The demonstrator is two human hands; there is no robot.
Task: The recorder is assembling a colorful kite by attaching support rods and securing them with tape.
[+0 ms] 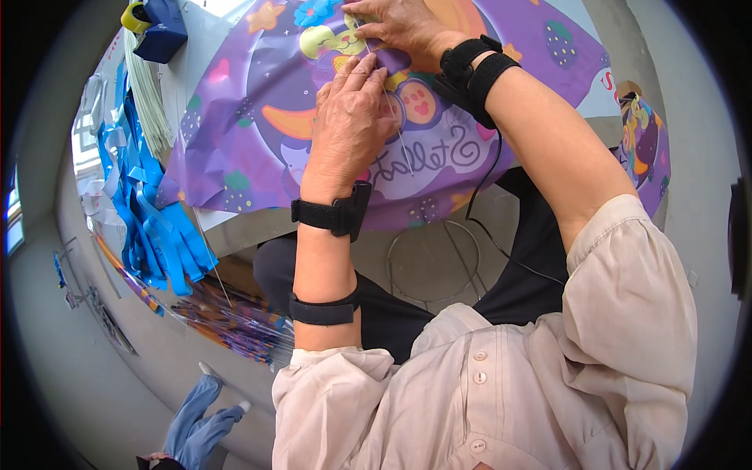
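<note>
A large purple sheet (215, 168) printed with cartoon animals, moons and strawberries lies spread on the table, its lettering mirrored. A thin pale rod (401, 139) runs lengthwise over its middle. My left hand (348, 125) lies on the sheet with fingers stretched forward, their tips touching beside and over the rod. Just beyond, my right hand (403, 30) reaches in from the right, thumb and forefinger closed around the rod's upper part. The right fingertips are close to the picture's top edge. Black straps circle both wrists.
At the left hang blue ribbons (145, 211) and a bundle of pale strips (146, 94), below a dark blue tape dispenser (160, 31). Another purple printed piece (642, 149) hangs at the right. Under the table are a round metal stool frame (433, 258) and wrapped colourful bundles (235, 321). A person's legs (200, 423) show lower left.
</note>
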